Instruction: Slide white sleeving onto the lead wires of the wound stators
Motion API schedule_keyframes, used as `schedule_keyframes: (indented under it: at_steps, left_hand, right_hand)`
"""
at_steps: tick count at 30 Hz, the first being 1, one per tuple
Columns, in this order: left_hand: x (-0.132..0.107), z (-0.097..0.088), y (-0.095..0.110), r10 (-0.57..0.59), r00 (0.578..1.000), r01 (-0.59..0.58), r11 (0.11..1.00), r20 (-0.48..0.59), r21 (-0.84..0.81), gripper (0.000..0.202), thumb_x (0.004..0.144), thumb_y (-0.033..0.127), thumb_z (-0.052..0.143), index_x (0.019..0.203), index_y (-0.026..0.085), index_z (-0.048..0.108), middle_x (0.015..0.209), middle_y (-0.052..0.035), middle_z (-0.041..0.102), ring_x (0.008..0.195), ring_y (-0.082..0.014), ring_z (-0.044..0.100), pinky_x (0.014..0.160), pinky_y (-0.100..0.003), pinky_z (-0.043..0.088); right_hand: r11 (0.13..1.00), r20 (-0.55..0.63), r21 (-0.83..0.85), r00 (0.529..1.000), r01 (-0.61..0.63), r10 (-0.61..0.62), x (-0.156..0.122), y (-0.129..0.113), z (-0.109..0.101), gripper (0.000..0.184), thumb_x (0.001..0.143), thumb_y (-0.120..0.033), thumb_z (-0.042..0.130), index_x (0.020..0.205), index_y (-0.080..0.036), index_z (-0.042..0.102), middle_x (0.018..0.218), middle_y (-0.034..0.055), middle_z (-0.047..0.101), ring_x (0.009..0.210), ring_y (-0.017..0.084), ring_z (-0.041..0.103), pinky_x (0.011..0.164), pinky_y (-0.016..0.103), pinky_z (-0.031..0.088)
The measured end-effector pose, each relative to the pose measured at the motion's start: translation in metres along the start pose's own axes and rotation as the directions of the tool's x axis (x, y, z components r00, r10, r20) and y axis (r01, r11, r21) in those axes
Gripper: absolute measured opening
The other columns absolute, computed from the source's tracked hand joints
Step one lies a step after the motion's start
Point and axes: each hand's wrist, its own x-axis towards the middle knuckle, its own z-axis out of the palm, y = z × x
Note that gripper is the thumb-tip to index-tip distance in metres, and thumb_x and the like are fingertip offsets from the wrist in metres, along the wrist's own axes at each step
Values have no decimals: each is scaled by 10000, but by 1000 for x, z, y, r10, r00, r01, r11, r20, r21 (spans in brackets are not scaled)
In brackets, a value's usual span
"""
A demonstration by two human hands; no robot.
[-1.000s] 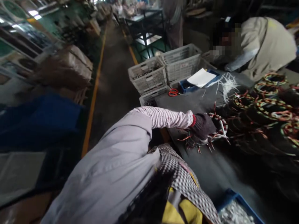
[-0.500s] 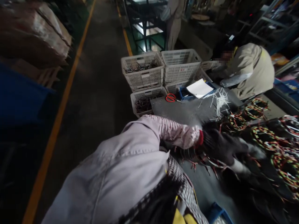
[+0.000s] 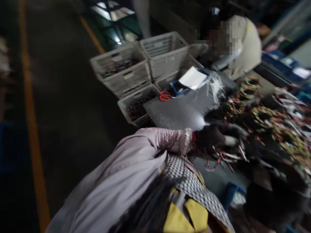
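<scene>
My left hand [image 3: 220, 137], in a dark glove with pale fingertips, reaches over the bench from a striped sleeve. Its fingers are curled round a bundle of wires [image 3: 225, 157] with red and white ends. At the lower right, a dark, smeared shape looks like my right hand [image 3: 274, 191]; its fingers cannot be made out. Beyond the hands lie several coiled wire rings [image 3: 264, 118] in green, yellow and red, some on dark round parts that are blurred.
Red-handled scissors [image 3: 165, 96] lie on the grey bench [image 3: 179, 111]. White paper [image 3: 193, 78] rests on a blue tray [image 3: 179, 89], near white strips [image 3: 215, 85]. Plastic crates [image 3: 126, 77] stand behind. A co-worker [image 3: 245, 48] bends over the far side. A blue bin [image 3: 233, 191] is close to me.
The view has swung to the right and is blurred. My left hand has gone from stretched fingers to curled ones at the wires. The dark shape at lower right has come into sight.
</scene>
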Motion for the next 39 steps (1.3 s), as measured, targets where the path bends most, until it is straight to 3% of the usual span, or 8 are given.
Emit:
schedule_keyframes:
  at_steps: [3,6,10,17,22,27,34,39]
  left_hand:
    - [-3,3,-1,122,967,-68,969,-222,237,219,982,65,838,1111,242,834,1220,-70,929,1091,-258,879,1097,-454,757]
    - [8,2,-4,89,978,-34,960,-187,278,257,918,110,927,1143,211,854,1198,-71,940,1129,-304,901,1095,-511,773]
    - [24,10,-23,36,989,16,940,-146,340,387,813,289,1087,1123,221,866,1099,-60,935,1029,-293,911,979,-483,791]
    - [35,21,-47,113,971,-14,908,-212,419,439,799,324,1137,1129,233,863,1175,-57,937,1152,-280,901,1108,-479,750]
    - [31,17,-52,101,970,-2,914,-222,407,423,819,346,1134,1127,231,867,1135,-63,927,1147,-297,904,1128,-523,746]
    - [30,17,-48,70,979,9,924,-191,383,452,784,385,1156,1112,237,882,1174,-59,942,1128,-282,901,1099,-498,757]
    - [33,36,-32,47,986,17,923,-158,383,513,811,481,1172,1153,245,871,1141,-54,933,1087,-306,916,975,-475,788]
    - [39,41,-35,-45,991,96,900,-129,424,461,869,429,1158,1172,245,864,1101,-55,913,1065,-309,914,995,-500,791]
  right_hand:
    - [983,-233,-58,960,-171,154,-61,22,-56,439,1123,-622,874,1346,-244,884,1282,109,889,1137,295,885,1026,528,775]
    - [948,-459,-77,855,-309,241,-127,38,-99,446,1060,-666,895,1236,-256,888,1188,102,903,1084,312,898,1004,550,783]
    - [928,-669,-103,716,-357,201,-178,57,-122,411,1025,-657,874,1102,-253,860,1066,105,896,957,305,885,918,511,784]
    - [931,-580,-130,788,-341,207,-176,83,-115,247,1069,-450,780,1179,-241,853,1158,149,913,1045,295,875,1038,484,738]
    - [934,-417,40,843,-355,338,-156,86,-103,275,1139,-516,721,1193,-267,824,1071,91,895,844,242,820,851,398,714]
    - [932,-245,-196,935,-306,256,-136,88,-117,219,1118,-422,715,1150,-262,861,1144,117,925,1064,284,871,1011,417,706]
    - [938,-431,-232,892,-259,140,-150,51,-137,493,1057,-553,848,1481,-302,855,1441,124,889,1303,381,873,1203,607,707]
    - [968,-476,-47,858,-246,195,-153,41,-131,279,1063,-538,874,1165,-279,889,1165,83,903,1120,305,888,1077,478,750]
